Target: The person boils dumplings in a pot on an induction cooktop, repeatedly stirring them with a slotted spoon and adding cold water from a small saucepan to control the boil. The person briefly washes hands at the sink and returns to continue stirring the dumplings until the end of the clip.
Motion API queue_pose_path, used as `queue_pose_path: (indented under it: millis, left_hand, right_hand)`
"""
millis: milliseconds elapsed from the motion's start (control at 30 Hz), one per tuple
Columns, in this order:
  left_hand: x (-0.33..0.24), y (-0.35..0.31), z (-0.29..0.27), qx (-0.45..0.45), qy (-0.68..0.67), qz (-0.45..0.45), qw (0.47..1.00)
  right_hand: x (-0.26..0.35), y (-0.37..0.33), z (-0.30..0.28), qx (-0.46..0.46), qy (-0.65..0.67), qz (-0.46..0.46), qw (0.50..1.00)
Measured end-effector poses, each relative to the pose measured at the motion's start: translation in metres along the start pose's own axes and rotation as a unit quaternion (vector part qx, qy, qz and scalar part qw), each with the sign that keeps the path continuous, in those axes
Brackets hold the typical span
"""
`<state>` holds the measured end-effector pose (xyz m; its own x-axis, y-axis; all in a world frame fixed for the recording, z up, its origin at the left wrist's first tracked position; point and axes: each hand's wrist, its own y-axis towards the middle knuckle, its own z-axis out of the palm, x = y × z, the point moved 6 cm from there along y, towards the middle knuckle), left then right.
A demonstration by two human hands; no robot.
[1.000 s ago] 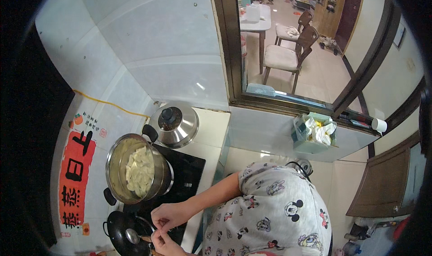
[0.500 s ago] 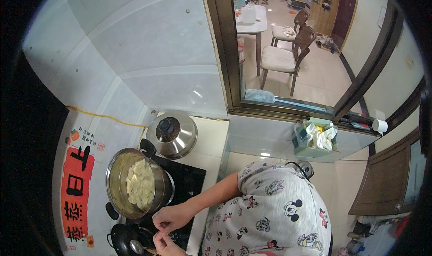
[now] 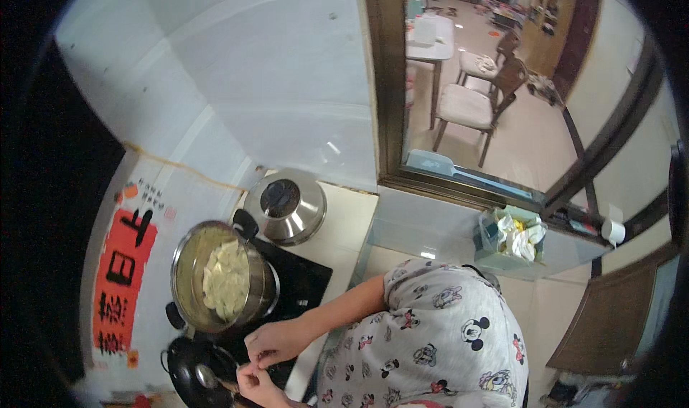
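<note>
My right hand (image 3: 278, 341) is over the front edge of the black cooktop (image 3: 305, 282), with its fingertips pinched together. Just below it in the picture is my left hand (image 3: 260, 384), fingers also closed and meeting the right hand's fingertips. Anything between them is too small to make out. Beyond my right hand stands a steel pot (image 3: 268, 293) with black handles, uncovered. Inside it is a heap of pale, folded pieces that look like dumplings (image 3: 226, 279). A black wok (image 3: 185, 365) sits beside the pot, near my left hand, with a metal ladle (image 3: 206, 376) in it.
A domed steel lid (image 3: 305, 214) with a black knob rests on the pale counter (image 3: 352, 218). Tiled wall (image 3: 287, 71) rises behind. At the right, a green bin (image 3: 488, 239) holds crumpled waste below a window ledge with a light-blue fly swatter (image 3: 438, 165).
The view has shifted slightly, so the surroundings sit farther right and the wok shows more. My hands stay together at the cooktop's edge, with the left fingertips now closer against the right.
</note>
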<state>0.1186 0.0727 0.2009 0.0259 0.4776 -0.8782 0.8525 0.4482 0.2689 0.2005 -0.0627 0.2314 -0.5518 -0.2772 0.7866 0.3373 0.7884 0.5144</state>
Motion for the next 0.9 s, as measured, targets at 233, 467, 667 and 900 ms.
queue_pose_path:
  millis: [233,467,667,900]
  left_hand:
    - [-0.018,-0.017,-0.007,-0.028,-0.093,-0.018,0.995]
    - [-0.011,-0.028,-0.02,-0.026,-0.276,-0.032,0.96]
    - [0.001,-0.039,-0.025,-0.046,-0.296,-0.053,0.953]
    - [0.009,-0.058,-0.046,-0.071,-0.288,-0.061,0.953]
  right_hand:
    - [0.027,-0.004,0.003,0.014,-0.017,-0.032,0.999]
    - [0.031,0.005,0.022,0.039,0.043,-0.024,0.998]
    - [0.024,0.006,0.032,0.088,0.032,-0.029,0.995]
    - [0.036,0.011,0.057,0.109,0.015,-0.031,0.993]
